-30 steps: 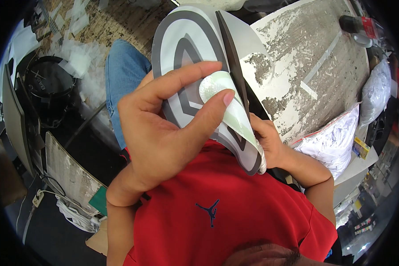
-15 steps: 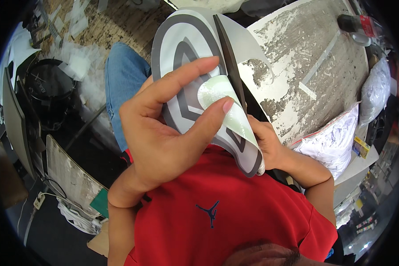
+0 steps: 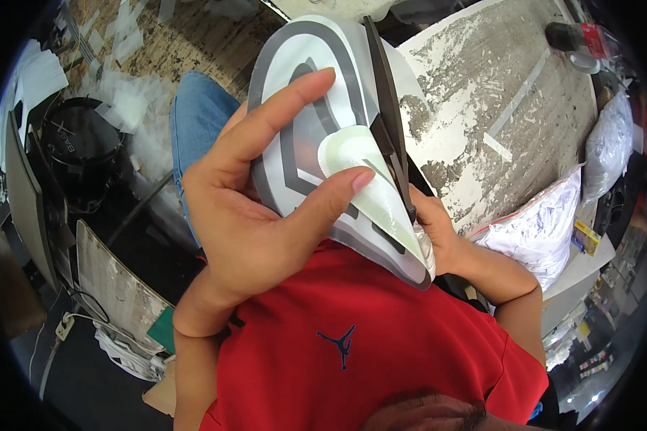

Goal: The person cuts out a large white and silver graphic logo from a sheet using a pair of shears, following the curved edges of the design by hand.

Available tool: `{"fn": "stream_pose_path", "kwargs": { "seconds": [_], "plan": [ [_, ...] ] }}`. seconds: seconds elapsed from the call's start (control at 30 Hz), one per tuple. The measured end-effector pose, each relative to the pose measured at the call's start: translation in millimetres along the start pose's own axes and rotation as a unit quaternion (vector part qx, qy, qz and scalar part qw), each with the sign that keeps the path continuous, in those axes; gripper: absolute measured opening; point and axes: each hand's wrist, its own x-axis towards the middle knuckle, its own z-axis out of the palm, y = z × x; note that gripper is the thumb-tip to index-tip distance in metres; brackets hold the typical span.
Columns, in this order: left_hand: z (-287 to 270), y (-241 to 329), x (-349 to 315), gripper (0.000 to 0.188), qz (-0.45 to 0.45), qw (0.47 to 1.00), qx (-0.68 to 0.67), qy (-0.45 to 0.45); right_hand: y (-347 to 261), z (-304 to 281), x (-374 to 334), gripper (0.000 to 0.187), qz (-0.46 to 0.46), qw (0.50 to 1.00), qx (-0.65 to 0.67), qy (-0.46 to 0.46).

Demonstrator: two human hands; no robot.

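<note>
My left hand (image 3: 237,205) grips a flexible sheet (image 3: 264,82), oval with grey and white bands, its thumb on the front and several fingers behind. Under the thumb, a pale green-white flap (image 3: 341,147) of the sheet curls over its face. My right hand (image 3: 433,228) is closed around dark scissors (image 3: 385,86), their handles mostly hidden by fingers and sheet. The long blades point away from me along the sheet's right edge and look parted. Crumpled whitish material (image 3: 425,248) shows by the sheet's near tip, beside my right fingers.
A worn board (image 3: 474,93) with flaking white paint lies to the right, with a bottle (image 3: 579,39) at its far corner. Plastic bags (image 3: 543,230) of white scraps stand along the right. At left are a round black object (image 3: 79,133) and a paint-worn panel (image 3: 111,280).
The scissors have shifted slightly right and their blades have parted more. My left hand has moved a little left, and the sheet has tilted, its near tip lower and further right.
</note>
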Motion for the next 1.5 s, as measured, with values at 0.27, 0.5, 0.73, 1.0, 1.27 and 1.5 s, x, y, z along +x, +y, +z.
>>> {"fn": "stream_pose_path", "kwargs": {
  "seconds": [0.27, 0.5, 0.73, 1.0, 1.27, 1.5],
  "plan": [
    [0.7, 1.0, -0.3, 0.067, 0.007, 1.000, -0.005, 0.003, -10.3, -8.5, 3.1, 0.082, 0.021, 0.998, -0.046, -0.049],
    [2.0, 0.6, -1.8, 0.069, 0.017, 1.000, -0.005, 0.001, -7.4, -4.9, 1.8, 0.079, 0.011, 0.999, -0.040, -0.032],
    [2.5, 0.1, -2.9, 0.068, 0.006, 1.000, -0.007, 0.007, -6.2, -6.8, 3.2, 0.077, -0.011, 0.999, -0.041, -0.033],
    [2.9, -0.3, -2.5, 0.068, 0.009, 1.000, -0.008, 0.006, -5.0, -4.1, 3.5, 0.073, -0.020, 0.999, -0.040, -0.018],
    [3.9, -2.6, -3.7, 0.068, 0.019, 1.000, -0.016, 0.007, -6.4, -5.8, 3.2, 0.073, -0.010, 0.998, -0.044, -0.032],
    [2.7, -1.4, -4.5, 0.066, 0.021, 1.000, 0.000, 0.006, -6.2, -5.2, 3.6, 0.073, -0.018, 0.999, -0.038, -0.028]
  ]
}}
